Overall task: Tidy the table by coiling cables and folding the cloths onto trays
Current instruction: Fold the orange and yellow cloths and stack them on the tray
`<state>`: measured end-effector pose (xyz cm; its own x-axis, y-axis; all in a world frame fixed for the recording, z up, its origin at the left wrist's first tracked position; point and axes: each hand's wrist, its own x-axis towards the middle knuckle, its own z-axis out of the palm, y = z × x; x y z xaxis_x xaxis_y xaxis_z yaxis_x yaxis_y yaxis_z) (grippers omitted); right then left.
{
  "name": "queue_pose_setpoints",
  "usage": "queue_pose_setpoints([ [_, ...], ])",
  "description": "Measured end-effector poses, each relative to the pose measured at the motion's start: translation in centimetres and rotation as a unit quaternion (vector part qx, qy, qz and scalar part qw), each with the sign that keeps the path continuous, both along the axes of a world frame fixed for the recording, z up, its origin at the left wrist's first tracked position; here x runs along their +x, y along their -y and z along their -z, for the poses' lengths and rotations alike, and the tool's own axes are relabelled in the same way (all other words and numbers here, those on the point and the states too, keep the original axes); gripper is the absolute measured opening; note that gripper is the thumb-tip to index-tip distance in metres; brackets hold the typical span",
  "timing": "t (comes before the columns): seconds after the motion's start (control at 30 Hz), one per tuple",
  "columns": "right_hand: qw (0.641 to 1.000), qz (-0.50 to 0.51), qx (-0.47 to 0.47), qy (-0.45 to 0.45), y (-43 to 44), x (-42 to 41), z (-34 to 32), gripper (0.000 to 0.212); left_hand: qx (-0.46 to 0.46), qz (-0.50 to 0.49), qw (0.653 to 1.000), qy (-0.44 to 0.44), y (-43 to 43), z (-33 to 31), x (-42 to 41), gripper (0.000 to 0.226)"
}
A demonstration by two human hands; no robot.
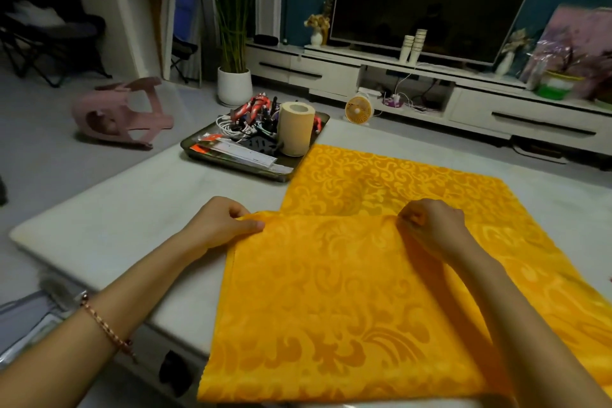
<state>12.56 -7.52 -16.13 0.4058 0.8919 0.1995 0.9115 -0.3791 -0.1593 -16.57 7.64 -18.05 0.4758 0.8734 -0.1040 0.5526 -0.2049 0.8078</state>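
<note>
A pale table (116,225) is seen filling most of the view. The largest thing carried on it is a yellow cloth (331,291) with a scroll pattern, spread over the table's near and right parts. The cloth is laid in two layers. The lower layer extends toward the far right, while the upper layer is drawn from the near edge of the table up to a fold line that runs left to right; the long axis of this upper layer runs near to far.

A dark tray (198,151) is set at the far left of the cloth, just beside its far corner. An upright paper roll (294,129) is stood on the tray's right part, and a bundle of white cables (228,127) is lain on its far left.

The left end of the fold line is gripped by the left hand (220,225), with fingers curled. Further right, the same edge is pinched by the right hand (430,228).
</note>
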Motion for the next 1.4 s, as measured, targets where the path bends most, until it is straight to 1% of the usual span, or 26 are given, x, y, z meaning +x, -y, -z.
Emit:
queue_pose_setpoints([
  [0.13,0.999,-0.011,0.029,-0.016,-1.0,-0.2,-0.4,0.019,-0.006,0.013,1.000,0.006,-0.5,-0.1,-0.3,0.009],
  [0.17,0.999,-0.009,0.039,-0.021,-1.3,-0.2,-0.6,0.019,-0.015,0.014,1.000,0.014,-0.6,-0.1,-0.5,0.014],
  [0.23,0.999,-0.003,0.042,-0.012,-1.5,-0.2,-0.6,0.018,-0.036,0.022,0.999,0.033,-0.6,-0.1,-0.6,0.032],
  [0.3,1.000,0.004,0.014,0.001,-1.6,-0.3,-0.2,0.019,-0.016,0.041,0.999,0.029,-0.4,0.1,-0.5,0.041],
  [0.37,1.000,0.010,-0.006,-0.003,-1.7,-0.5,0.4,0.018,0.034,0.060,0.998,0.003,-0.3,0.4,-0.5,0.035],
  [0.43,1.000,0.013,-0.004,-0.006,-1.7,-0.7,0.6,0.018,0.077,0.072,0.994,-0.009,-0.1,0.7,-0.5,0.025],
  [0.53,1.000,0.014,0.002,-0.008,-1.8,-0.9,0.6,0.017,0.125,0.073,0.989,-0.017,0.2,1.0,-0.7,0.026],
  [0.6,1.000,0.014,0.001,-0.008,-1.8,-1.1,0.7,0.017,0.168,0.078,0.982,-0.040,0.4,1.2,-0.8,0.023],
  [0.7,1.000,0.017,-0.003,-0.002,-1.8,-1.2,0.8,0.017,0.193,0.067,0.978,-0.036,0.7,1.4,-0.7,0.008],
  [0.8,1.000,0.019,-0.009,0.009,-1.9,-1.3,0.5,0.017,0.157,0.039,0.987,-0.010,0.4,1.2,-0.5,0.001],
  [0.93,0.999,0.019,0.012,0.025,-2.3,-1.5,0.2,0.019,0.062,0.024,0.998,0.012,-0.5,0.4,-0.9,0.010],
  [1.03,0.999,0.019,0.007,0.038,-2.7,-1.8,0.8,0.021,0.024,0.011,0.999,0.025,-1.0,0.3,-1.0,0.010],
  [1.1,0.998,0.027,0.037,0.035,-2.6,-1.9,1.7,0.022,0.004,-0.015,0.999,0.046,-1.0,0.4,-0.7,0.011],
  [1.17,0.995,0.040,0.087,0.022,-2.1,-2.2,2.6,0.026,-0.008,-0.046,0.997,0.060,-0.7,0.5,-0.4,0.019],
  [1.23,0.993,0.048,0.107,0.017,-1.8,-2.6,3.0,0.029,-0.021,-0.080,0.995,0.063,-0.2,0.4,-0.3,0.026],
  [1.33,0.992,0.035,0.120,-0.010,-1.8,-3.4,2.5,0.029,-0.064,-0.093,0.993,0.032,0.5,-0.4,-1.0,0.027],
  [1.4,0.992,0.026,0.117,-0.029,-1.7,-4.2,1.8,0.029,-0.072,-0.059,0.995,-0.030,1.3,-0.8,-2.1,0.029],
])
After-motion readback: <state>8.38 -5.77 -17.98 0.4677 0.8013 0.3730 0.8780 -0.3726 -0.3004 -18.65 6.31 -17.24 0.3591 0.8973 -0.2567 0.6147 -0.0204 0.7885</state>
